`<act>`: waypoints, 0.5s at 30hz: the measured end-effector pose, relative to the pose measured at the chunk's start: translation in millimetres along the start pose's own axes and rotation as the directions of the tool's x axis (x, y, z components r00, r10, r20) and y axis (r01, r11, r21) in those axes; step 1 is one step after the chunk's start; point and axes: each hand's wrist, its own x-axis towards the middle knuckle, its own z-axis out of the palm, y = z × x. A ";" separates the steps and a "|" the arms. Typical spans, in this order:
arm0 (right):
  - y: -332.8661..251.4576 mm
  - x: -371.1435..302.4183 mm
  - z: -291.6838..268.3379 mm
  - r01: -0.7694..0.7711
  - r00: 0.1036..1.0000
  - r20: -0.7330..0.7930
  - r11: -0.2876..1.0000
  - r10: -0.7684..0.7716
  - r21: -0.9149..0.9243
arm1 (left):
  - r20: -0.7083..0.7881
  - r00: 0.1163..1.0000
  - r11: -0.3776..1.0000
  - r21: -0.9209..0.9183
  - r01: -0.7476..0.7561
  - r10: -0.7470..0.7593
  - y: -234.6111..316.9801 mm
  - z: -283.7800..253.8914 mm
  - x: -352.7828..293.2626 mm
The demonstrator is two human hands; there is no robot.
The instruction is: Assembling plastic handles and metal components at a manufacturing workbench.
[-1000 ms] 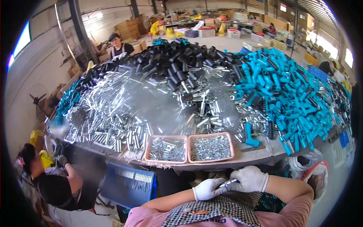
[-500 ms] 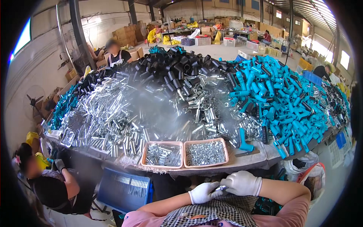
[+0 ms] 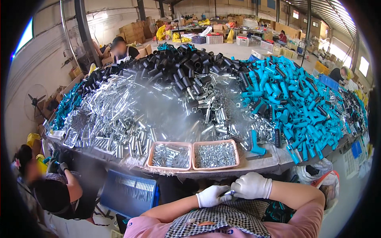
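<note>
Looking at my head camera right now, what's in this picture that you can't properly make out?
All in the head view:
- Metal piece: its full shape, mostly covered by the left hand and right hand.
- Mid-heap parts: blurred by a hazy patch.
- Tiny metal pieces in the right pink tray: too small to tell apart.
- Pink sleeves: cut off by the lower edge.

A dark-bladed fan (image 3: 35, 100) shows at nine o'clock, a bright window (image 3: 24, 37) at ten and stacked cardboard boxes (image 3: 133, 35) at eleven. Toward one o'clock, a yellow sack (image 3: 230, 37) sits near a white crate (image 3: 214, 39). A co-worker in black (image 3: 51, 197) is at eight.
</note>
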 end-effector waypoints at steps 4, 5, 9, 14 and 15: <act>-7.1 1.2 -5.4 -0.043 0.989 0.148 0.996 0.032 0.076 | -0.023 1.000 0.999 0.040 -0.019 0.019 5.3 7.8 -4.3; -6.7 3.2 -4.3 -0.072 0.978 0.200 0.995 0.057 0.068 | -0.023 0.999 0.998 0.062 -0.021 0.023 5.1 10.8 -5.6; 4.5 16.8 1.8 -0.173 0.929 0.348 0.979 0.127 0.105 | -0.075 0.997 0.989 0.142 0.046 -0.035 4.0 9.7 -4.1; 14.0 31.4 4.6 -0.322 0.830 0.523 0.931 0.191 0.170 | -0.183 0.982 0.987 0.141 0.070 -0.044 2.5 4.3 -6.0; 18.9 31.9 10.0 -0.332 0.848 0.494 0.919 0.192 0.212 | -0.186 0.978 0.986 0.115 0.118 -0.096 4.6 0.4 -4.8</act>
